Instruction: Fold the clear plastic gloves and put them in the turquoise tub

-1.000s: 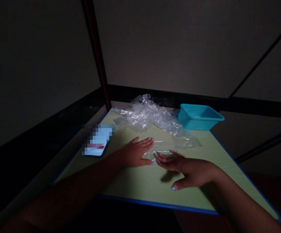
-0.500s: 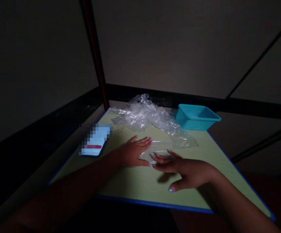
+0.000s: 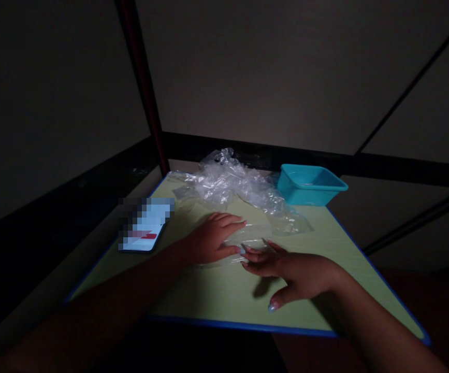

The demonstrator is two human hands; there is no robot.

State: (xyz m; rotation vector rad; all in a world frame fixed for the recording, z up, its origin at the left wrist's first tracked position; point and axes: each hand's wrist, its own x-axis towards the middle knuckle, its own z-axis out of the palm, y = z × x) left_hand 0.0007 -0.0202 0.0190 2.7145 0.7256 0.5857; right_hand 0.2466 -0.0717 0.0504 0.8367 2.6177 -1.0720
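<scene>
A clear plastic bag [image 3: 253, 233] lies flat on the pale green table [image 3: 208, 300], partly covered by my hands. My left hand [image 3: 214, 238] rests on its left part, fingers stretched out and thumb pointing right. From the right, my right hand [image 3: 286, 269] reaches over the bag with its fingers extended and its fingertips on the plastic; the thumb stands apart, lower down. The tips of my left thumb and right fingers almost meet. Behind the hands is a crumpled heap of clear plastic bags [image 3: 232, 181].
A teal plastic basket [image 3: 312, 194] stands at the back right of the table. On the left edge lies a phone [image 3: 146, 228] with a lit, partly blurred screen. The table has a blue rim, with walls behind and a dark red post at the far left corner.
My left hand's fingers have drawn closer together and bent a little on the bag. My right hand stays almost in place. The whole view has shifted slightly.
</scene>
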